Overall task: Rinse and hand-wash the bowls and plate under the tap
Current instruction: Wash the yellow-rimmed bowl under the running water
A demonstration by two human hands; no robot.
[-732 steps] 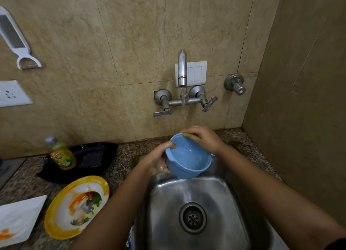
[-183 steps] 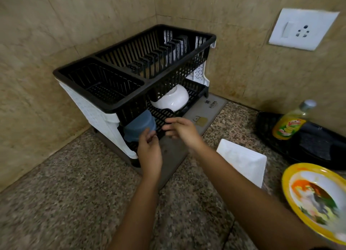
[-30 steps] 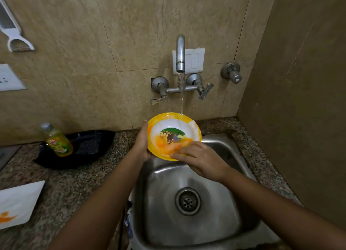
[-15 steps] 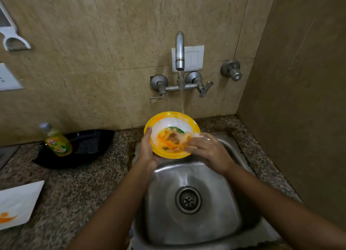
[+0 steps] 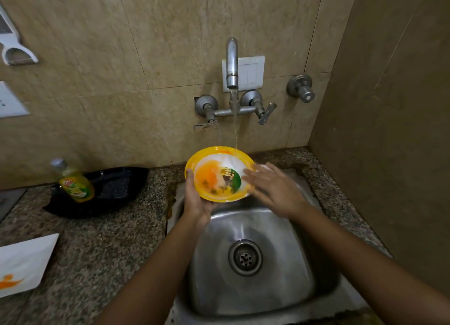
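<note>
At the sink (image 5: pixel 304 288), the left grip (image 5: pixel 196 203) clasps the yellow bowl (image 5: pixel 214 176) by its near-left rim, tilted under the running tap (image 5: pixel 232 61); the right grip (image 5: pixel 270 188), fingers flat and holding nothing, has swept from the bowl's middle to its right edge, baring an orange smear that likely needs more rubbing, while a stained white plate (image 5: pixel 24 263) waits on the counter (image 5: pixel 109 246)

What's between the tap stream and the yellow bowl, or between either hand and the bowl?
Nothing visible. Water from the tap falls unobstructed onto the bowl's far inner side. The left hand grips its near-left rim; the right hand, fingers straight and blurred, is at the right rim.
</note>
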